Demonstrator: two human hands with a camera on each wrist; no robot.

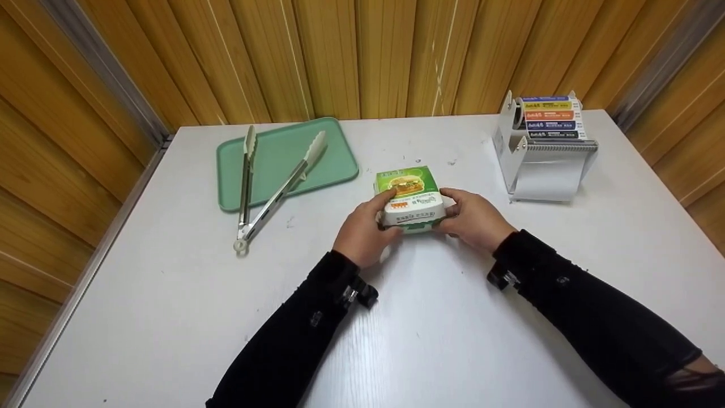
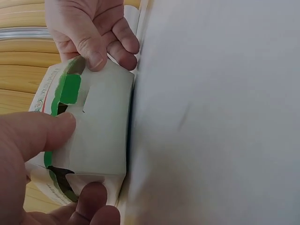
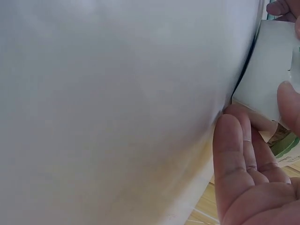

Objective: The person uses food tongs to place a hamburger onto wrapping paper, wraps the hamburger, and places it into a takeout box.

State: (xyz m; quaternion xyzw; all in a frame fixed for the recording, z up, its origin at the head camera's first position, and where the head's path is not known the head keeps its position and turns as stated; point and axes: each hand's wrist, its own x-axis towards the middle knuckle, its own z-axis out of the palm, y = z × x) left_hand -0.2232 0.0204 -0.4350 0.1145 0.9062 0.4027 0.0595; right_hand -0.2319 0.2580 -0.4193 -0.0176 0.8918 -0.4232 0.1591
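Observation:
A green-and-white burger box (image 1: 412, 203) with a burger picture on its lid sits on the white table. My left hand (image 1: 365, 235) grips its left side, one finger resting by the lid and the thumb against the front, as the left wrist view also shows on the box's front wall (image 2: 101, 136). On the opposite side my right hand (image 1: 476, 220) holds the box, its thumb near the front corner and its fingers (image 3: 229, 140) along the side. A cut tab and dark slots show at the front seam; whatever is inside is hidden.
Back left lies a green tray (image 1: 277, 150), with spread metal tongs (image 1: 276, 198) with pale tips lying partly across it. Toward the back right stands a white label dispenser (image 1: 546, 153) with several coloured rolls. Wood-panelled walls (image 1: 385, 56) border the table's back and sides.

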